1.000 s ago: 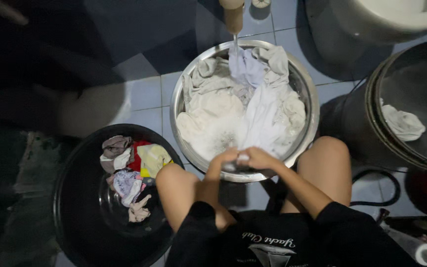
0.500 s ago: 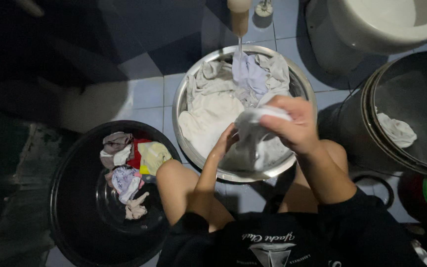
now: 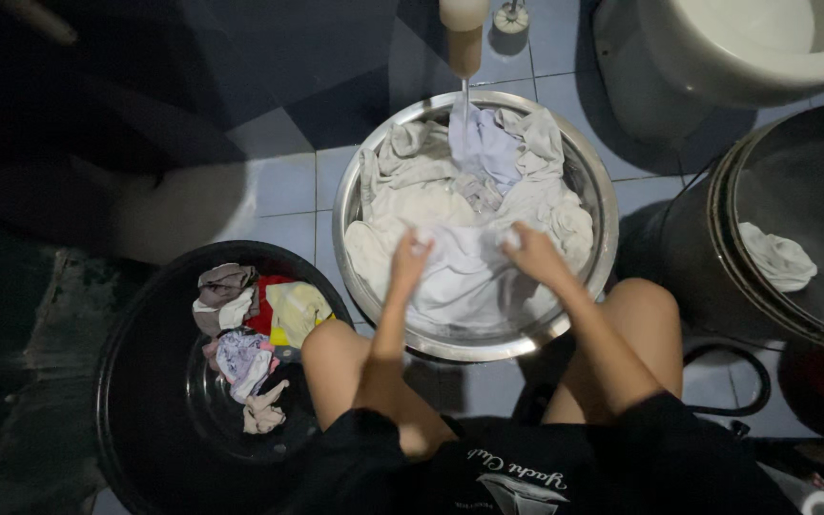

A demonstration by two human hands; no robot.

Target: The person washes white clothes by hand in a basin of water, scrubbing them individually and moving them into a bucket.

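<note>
A round steel basin point(image 3: 586, 167) stands on the tiled floor between my knees, full of wet white and grey laundry. A thin stream of water falls into its far side from a tap point(image 3: 463, 33). My left hand point(image 3: 410, 258) and my right hand point(image 3: 529, 253) both grip a white garment point(image 3: 464, 272), stretched between them over the near half of the basin. A pale lilac cloth point(image 3: 484, 143) lies under the water stream.
A black tub point(image 3: 135, 381) at my left knee holds several coloured small garments point(image 3: 245, 334). A dark bucket point(image 3: 717, 229) at right holds one white cloth point(image 3: 779, 257). A white toilet bowl point(image 3: 717, 57) stands at the far right. A black hose point(image 3: 751, 367) curls on the floor.
My right hand, which had lifted the white garment above the basin, has come down. Both hands now hold it spread apart low over the laundry.
</note>
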